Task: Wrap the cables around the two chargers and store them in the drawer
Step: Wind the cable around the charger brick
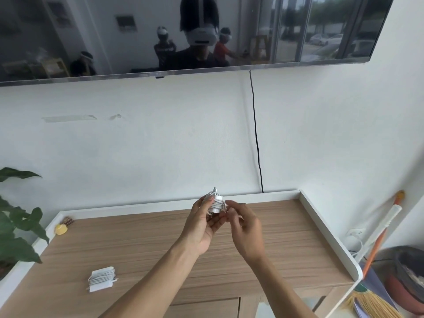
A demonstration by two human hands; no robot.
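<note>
Left hand (202, 223): raised over the far middle of the surface (263, 260), palm up, fingers and thumb curled round the held charger (216, 204), which stands upright in the grip.

Right hand (244, 226): just right of the held charger, fingers bent, tips at its right side. Whether they pinch the end of the cable (218, 206) is too blurred to tell.

Step in hand, as judged: closing out the wrap on the last unwrapped unit, either a final turn or tucking the loose end.

Next move calls for: fixing the tail so the coils hold, then gathering both bundles and opening the drawer. No drawer can be made out for certain, only a wooden cabinet front (206, 308) below the near edge.

Item, held charger: small white block, cable wound round its body in close, roughly parallel turns, a short plug end standing up at the top.

Item, other charger (102, 279): lying flat on the surface, near left, well apart from both hands. White, cable wound in tidy turns, a short end poking out to the right.
</note>
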